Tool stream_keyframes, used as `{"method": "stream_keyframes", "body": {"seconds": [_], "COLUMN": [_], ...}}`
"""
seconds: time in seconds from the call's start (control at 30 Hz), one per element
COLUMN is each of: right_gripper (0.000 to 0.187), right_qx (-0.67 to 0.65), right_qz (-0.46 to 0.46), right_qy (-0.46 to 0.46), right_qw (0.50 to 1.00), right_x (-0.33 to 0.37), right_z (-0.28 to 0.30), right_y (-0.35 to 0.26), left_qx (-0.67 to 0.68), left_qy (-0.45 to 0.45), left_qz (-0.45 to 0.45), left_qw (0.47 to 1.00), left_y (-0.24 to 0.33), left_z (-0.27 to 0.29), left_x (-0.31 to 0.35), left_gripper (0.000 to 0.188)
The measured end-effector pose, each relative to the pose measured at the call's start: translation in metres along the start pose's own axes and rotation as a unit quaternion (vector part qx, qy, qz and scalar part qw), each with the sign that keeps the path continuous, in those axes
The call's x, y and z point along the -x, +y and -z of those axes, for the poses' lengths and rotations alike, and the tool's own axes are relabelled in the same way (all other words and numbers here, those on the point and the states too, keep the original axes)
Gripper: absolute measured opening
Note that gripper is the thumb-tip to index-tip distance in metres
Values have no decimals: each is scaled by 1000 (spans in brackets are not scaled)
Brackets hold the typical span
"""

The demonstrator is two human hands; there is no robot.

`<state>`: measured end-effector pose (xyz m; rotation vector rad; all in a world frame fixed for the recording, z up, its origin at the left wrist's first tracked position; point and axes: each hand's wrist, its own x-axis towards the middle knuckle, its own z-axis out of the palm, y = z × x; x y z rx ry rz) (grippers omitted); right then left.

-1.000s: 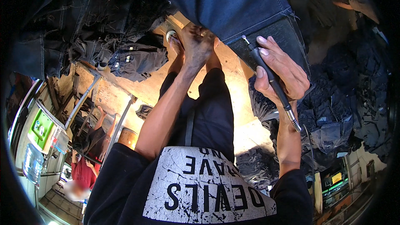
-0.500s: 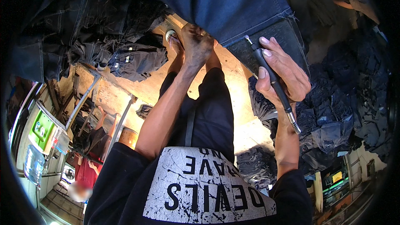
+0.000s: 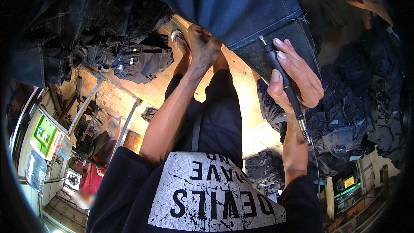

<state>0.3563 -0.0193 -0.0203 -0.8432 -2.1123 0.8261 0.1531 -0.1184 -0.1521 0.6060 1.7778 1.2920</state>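
Note:
A blue denim garment [image 3: 241, 6] with a stitched edge and loose threads spreads at the top, over a dark flat panel [image 3: 282, 43]. My right hand [image 3: 297, 71] is closed around a black pen-shaped rotary tool [image 3: 281, 75]. Its small pale tip [image 3: 261, 37] lies just by the stitched edge; whether it touches the cloth I cannot tell. From the tool's metal rear end a thin cable [image 3: 316, 164] hangs down. My left hand [image 3: 205, 45], darkly stained, is curled at the garment's near left edge, its fingertips hidden.
Dark denim pieces [image 3: 56, 39] heap at the left, and more stacks [image 3: 340, 125] stand at the right. A person in a red top [image 3: 91, 181] is at the lower left, near a green tray [image 3: 42, 136], a water bottle [image 3: 35, 170] and a fan [image 3: 73, 180].
My right hand has shifted slightly right, and the rotary tool's tip has moved right along the stitched edge. Its cable now shows. My left hand stays nearly in place.

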Motion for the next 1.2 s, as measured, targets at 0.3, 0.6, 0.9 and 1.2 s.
{"method": "stream_keyframes", "body": {"seconds": [0.3, 0.6, 0.9, 1.2], "right_gripper": [31, 28, 29, 32], "right_qx": [2, 7, 14, 34], "right_qz": [-8, -24, -33, -50], "right_qy": [12, 5, 42, 16], "right_qw": [1000, 1000, 998, 998], "right_x": [0, 0, 1, 4], "right_z": [1, 3, 0, 4], "right_y": [0, -3, 2, 0], "left_qx": [40, 12, -26, 143], "left_qy": [36, 33, 8, -23], "left_qz": [-96, -135, -153, 42], "left_qw": [994, 990, 988, 989], "left_y": [24, 25, 8, -32], "left_z": [-9, -11, -7, -14], "left_x": [-5, -6, -10, -10], "left_gripper": [21, 19, 55, 91]}}
